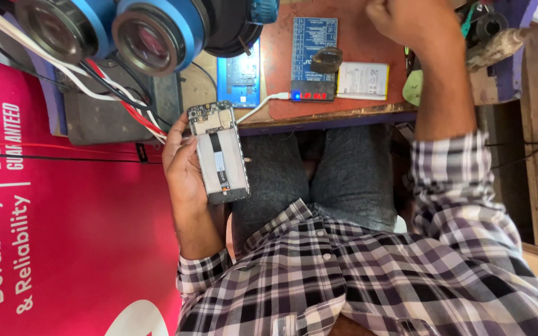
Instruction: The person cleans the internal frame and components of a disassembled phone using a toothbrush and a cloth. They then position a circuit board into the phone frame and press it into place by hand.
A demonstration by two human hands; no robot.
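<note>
The left hand (182,163) clasps an opened phone (219,152) over the lap, the right hand (409,22) clenched above the cluttered red-matted bench (368,43).

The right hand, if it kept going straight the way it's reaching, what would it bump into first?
The right hand reaches across the red mat toward the picture's top edge. Nothing shows beyond it before the edge, so the way looks free, though depth is unclear.

Checked shirt in white, grey and black plaid, long sleeves. Left hand (182,165) bare; its sleeve cuff sits just behind the wrist. Right hand (406,22) bare; forearm uncovered, sleeve bunched well back from the wrist. Dark grey speckled trousers over both legs.
</note>
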